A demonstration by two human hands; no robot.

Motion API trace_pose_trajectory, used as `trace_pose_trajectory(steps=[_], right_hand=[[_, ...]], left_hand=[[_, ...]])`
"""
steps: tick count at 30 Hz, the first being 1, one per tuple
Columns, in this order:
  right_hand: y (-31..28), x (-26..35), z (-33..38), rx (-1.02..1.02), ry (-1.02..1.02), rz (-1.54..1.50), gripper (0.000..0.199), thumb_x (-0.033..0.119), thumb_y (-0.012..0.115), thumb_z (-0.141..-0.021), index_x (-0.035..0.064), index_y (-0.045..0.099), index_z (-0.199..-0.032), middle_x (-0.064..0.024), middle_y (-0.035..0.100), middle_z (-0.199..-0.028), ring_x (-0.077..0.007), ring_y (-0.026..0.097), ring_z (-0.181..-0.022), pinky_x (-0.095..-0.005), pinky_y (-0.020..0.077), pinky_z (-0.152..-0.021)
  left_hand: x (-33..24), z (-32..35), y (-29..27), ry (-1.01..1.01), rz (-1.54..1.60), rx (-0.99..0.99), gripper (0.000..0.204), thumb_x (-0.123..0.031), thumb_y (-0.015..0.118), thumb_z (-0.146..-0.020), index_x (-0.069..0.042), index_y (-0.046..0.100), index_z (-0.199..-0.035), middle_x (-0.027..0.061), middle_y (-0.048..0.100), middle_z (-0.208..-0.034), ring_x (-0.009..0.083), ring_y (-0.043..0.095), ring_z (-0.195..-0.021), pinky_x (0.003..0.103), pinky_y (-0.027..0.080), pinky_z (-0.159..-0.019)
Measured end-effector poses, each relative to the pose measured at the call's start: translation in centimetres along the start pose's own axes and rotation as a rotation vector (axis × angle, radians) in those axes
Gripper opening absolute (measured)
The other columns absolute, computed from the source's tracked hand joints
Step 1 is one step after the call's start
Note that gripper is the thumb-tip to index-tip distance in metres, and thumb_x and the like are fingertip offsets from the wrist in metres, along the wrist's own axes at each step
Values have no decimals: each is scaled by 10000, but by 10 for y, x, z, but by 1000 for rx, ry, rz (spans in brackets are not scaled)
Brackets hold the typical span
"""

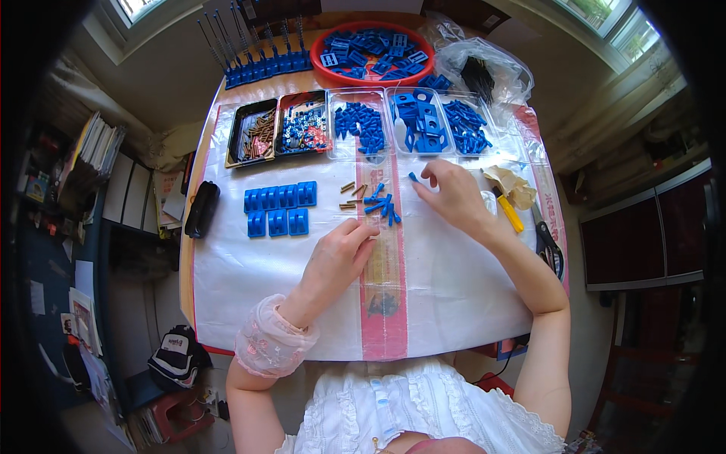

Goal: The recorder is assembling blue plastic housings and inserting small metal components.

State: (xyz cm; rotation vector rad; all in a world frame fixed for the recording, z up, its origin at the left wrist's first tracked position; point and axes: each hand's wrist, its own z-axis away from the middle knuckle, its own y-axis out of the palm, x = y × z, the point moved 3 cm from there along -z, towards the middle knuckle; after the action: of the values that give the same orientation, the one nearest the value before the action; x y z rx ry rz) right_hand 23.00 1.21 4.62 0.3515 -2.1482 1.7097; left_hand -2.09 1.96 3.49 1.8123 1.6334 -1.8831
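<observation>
My right hand (451,198) is bent over the sheet right of centre, with a small blue plastic peg (413,176) at its thumb and fingertips. My left hand (344,248) rests lower and to the left, fingers curled together; what they hold, if anything, is hidden. Just beyond its fingertips lies a loose pile of blue plastic pegs (387,207). Several brass-coloured pins (348,206) lie left of that pile. Farther left, blue plastic blocks (280,197) stand side by side in two rows.
Along the back stand a black tray of brass pins (253,132), one of small beads or nuts (303,122), and clear trays of blue parts (361,125). Behind them are a red basin (318,64) and a blue rack (265,69). A yellow-handled cutter (510,214) and scissors (548,246) lie right.
</observation>
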Motion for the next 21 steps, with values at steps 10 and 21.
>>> trace_pose_trajectory(steps=[10,21], right_hand=[[16,22,19,109,-8,-254,237,206,770,-833,-18,692,-817,-155,686,-784,-296,670,-725,-401,517,-673],[25,41,26,115,-11,-215,300,264,807,-802,-5,676,-826,-131,664,-745,-264,640,-685,-383,495,-642]], left_hand=[[2,2,1,21,-1,-12,159,-19,681,-915,-13,710,-1072,148,665,-927,315,693,-796,384,554,-710],[3,1,2,22,0,-13,157,-12,678,-908,-13,713,-1062,151,665,-924,318,691,-800,387,554,-715]])
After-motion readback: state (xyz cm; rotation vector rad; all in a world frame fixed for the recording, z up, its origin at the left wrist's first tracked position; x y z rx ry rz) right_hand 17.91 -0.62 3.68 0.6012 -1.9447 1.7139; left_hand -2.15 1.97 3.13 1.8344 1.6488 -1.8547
